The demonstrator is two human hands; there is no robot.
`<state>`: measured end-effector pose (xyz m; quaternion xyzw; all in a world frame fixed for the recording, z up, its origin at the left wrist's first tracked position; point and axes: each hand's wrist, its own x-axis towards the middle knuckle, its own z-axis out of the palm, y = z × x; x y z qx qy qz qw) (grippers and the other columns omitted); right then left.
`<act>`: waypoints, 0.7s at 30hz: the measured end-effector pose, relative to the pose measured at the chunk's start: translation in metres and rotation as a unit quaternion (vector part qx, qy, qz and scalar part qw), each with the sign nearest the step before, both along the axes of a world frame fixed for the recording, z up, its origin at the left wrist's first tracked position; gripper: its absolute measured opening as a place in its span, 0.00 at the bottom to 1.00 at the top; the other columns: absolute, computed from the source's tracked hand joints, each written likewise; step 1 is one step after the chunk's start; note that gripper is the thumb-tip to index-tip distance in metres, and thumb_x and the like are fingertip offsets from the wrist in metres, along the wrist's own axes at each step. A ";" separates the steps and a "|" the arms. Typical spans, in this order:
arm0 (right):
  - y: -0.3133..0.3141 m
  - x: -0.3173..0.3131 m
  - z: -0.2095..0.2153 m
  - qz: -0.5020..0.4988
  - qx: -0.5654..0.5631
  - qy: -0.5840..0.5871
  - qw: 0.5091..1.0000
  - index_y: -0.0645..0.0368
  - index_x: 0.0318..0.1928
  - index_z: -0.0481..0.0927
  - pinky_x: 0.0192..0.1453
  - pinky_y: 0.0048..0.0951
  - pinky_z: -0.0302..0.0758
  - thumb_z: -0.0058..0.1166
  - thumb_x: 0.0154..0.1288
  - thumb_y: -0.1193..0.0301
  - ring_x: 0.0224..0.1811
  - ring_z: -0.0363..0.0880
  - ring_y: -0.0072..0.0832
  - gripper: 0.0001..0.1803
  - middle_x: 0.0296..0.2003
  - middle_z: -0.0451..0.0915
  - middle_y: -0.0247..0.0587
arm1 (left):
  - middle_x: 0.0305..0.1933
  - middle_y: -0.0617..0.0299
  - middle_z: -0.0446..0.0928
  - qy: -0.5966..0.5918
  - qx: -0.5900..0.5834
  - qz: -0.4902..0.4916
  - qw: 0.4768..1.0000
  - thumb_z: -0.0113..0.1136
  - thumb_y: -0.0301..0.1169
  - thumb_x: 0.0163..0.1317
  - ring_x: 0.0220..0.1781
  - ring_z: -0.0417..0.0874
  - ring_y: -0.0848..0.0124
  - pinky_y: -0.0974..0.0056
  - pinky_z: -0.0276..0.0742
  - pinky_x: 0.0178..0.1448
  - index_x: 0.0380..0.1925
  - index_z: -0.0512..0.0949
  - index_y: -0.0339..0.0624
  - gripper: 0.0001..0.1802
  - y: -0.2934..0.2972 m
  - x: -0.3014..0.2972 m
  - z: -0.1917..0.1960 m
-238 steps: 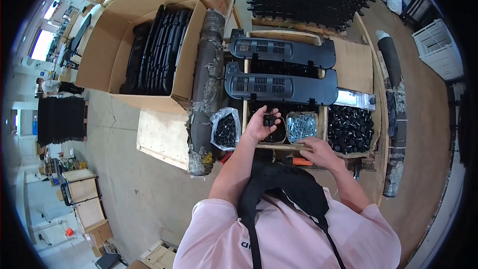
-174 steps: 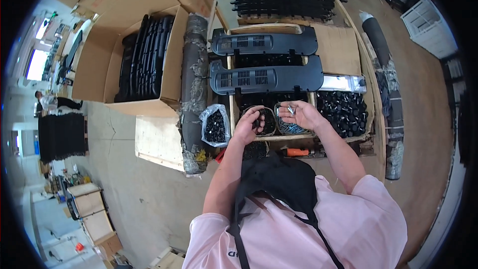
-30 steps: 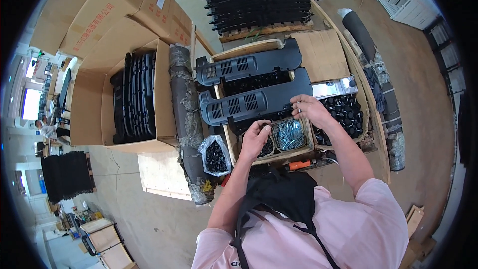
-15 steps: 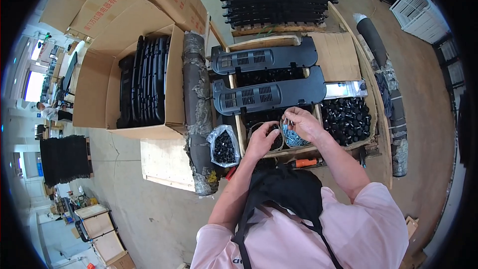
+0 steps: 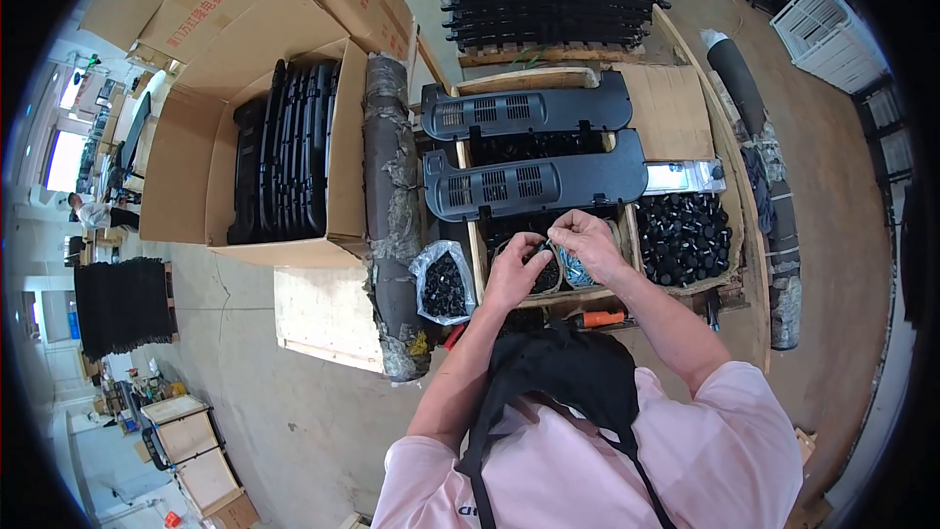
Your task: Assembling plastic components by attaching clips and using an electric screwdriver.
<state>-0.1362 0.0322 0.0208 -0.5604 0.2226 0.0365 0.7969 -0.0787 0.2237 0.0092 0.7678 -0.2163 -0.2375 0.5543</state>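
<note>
My left hand [image 5: 515, 272] and my right hand [image 5: 592, 248] meet over the front compartments of a wooden tray, fingertips nearly touching. Both are closed in a pinch; whatever small pieces sit between the fingers are too small to name. Beneath the right hand lies a container of bluish metal screws [image 5: 576, 271], partly covered. Small black parts [image 5: 545, 279] fill the round container under the left fingers. Just beyond the hands, a black vented plastic panel [image 5: 578, 174] rests across the tray's dividers, with a second matching panel [image 5: 578, 108] behind it.
Black round knobs [image 5: 682, 238] fill the right compartment. A plastic bag of black parts [image 5: 444, 284] stands at the left, beside a dark wrapped roll [image 5: 390, 196]. Farther left, a cardboard box [image 5: 176, 167] holds upright black panels. An orange-handled tool [image 5: 599, 318] lies at the tray's front.
My right hand has shifted slightly left, away from the screws, toward my left fingertips. My left hand has turned a little, its fingertips now closer to the right hand's. The view has shifted slightly.
</note>
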 end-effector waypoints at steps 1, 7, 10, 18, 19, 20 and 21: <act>-0.001 0.000 0.002 0.016 -0.023 -0.001 1.000 0.65 0.45 0.84 0.35 0.22 0.71 0.66 0.73 0.71 0.32 0.75 0.16 0.09 0.34 0.82 0.32 | 0.45 0.59 0.85 0.002 0.000 0.000 1.000 0.68 0.32 0.72 0.42 0.82 0.75 0.67 0.81 0.47 0.57 0.78 0.35 0.18 0.001 0.001 0.002; -0.003 0.008 0.015 0.117 -0.153 0.023 0.981 0.67 0.46 0.86 0.41 0.25 0.76 0.64 0.71 0.71 0.36 0.79 0.18 0.10 0.35 0.86 0.35 | 0.40 0.58 0.85 0.081 0.048 0.007 0.996 0.70 0.33 0.69 0.42 0.85 0.68 0.60 0.82 0.51 0.54 0.81 0.39 0.17 0.011 0.014 0.022; 0.006 0.016 0.015 0.118 -0.213 -0.002 0.970 0.66 0.45 0.87 0.45 0.29 0.79 0.65 0.69 0.71 0.38 0.82 0.21 0.10 0.36 0.87 0.36 | 0.42 0.56 0.86 0.016 0.059 -0.003 0.998 0.70 0.32 0.69 0.43 0.86 0.66 0.60 0.82 0.53 0.55 0.81 0.38 0.18 0.017 0.021 0.023; 0.021 0.041 0.022 0.170 -0.306 0.014 0.937 0.63 0.45 0.87 0.47 0.33 0.81 0.65 0.68 0.67 0.39 0.86 0.29 0.12 0.36 0.88 0.43 | 0.46 0.53 0.86 -0.009 0.114 -0.020 0.993 0.68 0.32 0.69 0.49 0.88 0.62 0.60 0.82 0.57 0.58 0.81 0.39 0.20 0.034 0.047 0.039; 0.024 0.047 0.023 0.186 -0.346 0.014 0.920 0.62 0.45 0.87 0.47 0.35 0.81 0.65 0.67 0.66 0.39 0.87 0.32 0.12 0.36 0.88 0.44 | 0.47 0.52 0.85 -0.024 0.108 -0.026 0.993 0.69 0.33 0.67 0.50 0.88 0.58 0.57 0.83 0.56 0.58 0.81 0.40 0.20 0.037 0.053 0.037; 0.027 0.053 0.023 0.189 -0.346 0.013 0.919 0.62 0.45 0.87 0.47 0.35 0.81 0.65 0.67 0.66 0.39 0.87 0.32 0.12 0.36 0.88 0.44 | 0.47 0.52 0.85 -0.023 0.108 -0.022 0.994 0.69 0.33 0.67 0.50 0.88 0.58 0.57 0.83 0.56 0.58 0.81 0.40 0.20 0.041 0.058 0.035; 0.031 0.059 0.022 0.195 -0.381 -0.005 0.904 0.62 0.44 0.86 0.46 0.37 0.81 0.65 0.67 0.66 0.39 0.87 0.37 0.12 0.35 0.87 0.45 | 0.47 0.52 0.84 -0.074 0.119 -0.029 0.990 0.70 0.34 0.67 0.50 0.87 0.56 0.55 0.83 0.55 0.57 0.81 0.42 0.20 0.047 0.064 0.034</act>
